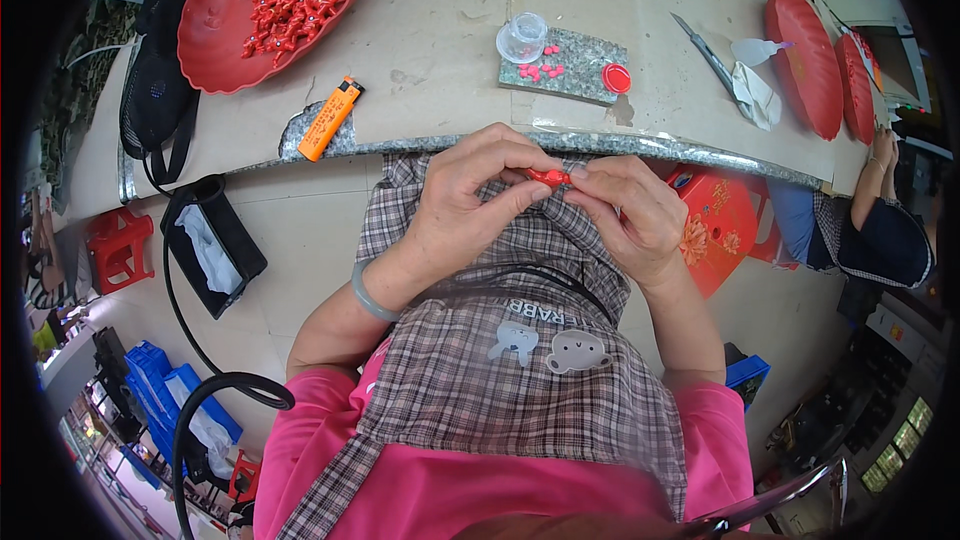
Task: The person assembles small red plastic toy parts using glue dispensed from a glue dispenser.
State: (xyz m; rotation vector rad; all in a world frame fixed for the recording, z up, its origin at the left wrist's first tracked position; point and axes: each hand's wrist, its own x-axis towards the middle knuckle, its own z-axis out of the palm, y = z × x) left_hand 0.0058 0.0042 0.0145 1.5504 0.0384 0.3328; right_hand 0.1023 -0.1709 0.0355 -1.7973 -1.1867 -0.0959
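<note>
In front of my apron, just off the table's near edge, a small glossy red piece (pixel 549 177) is pinched between my two hands. My left hand (pixel 478 182) grips it between thumb and fingers from the left. From the right, the fingertips of my right hand (pixel 632 208) close on its other end. Fingers cover much of the piece, so its full shape is hidden. Beyond my hands lies a speckled stone slab (pixel 580 52) with several tiny pink pieces (pixel 541 71), a clear cup (pixel 522 39) and a round red lid (pixel 616 78).
A scalloped red tray (pixel 212 45) holding many small red figures (pixel 298 10) stands at the far left. An orange lighter (pixel 330 120) lies near the edge. Toward the right are a metal pointed tool (pixel 705 55), a crumpled white cloth (pixel 757 97) and red trays (pixel 803 65). A red stool (pixel 715 225) stands below.
</note>
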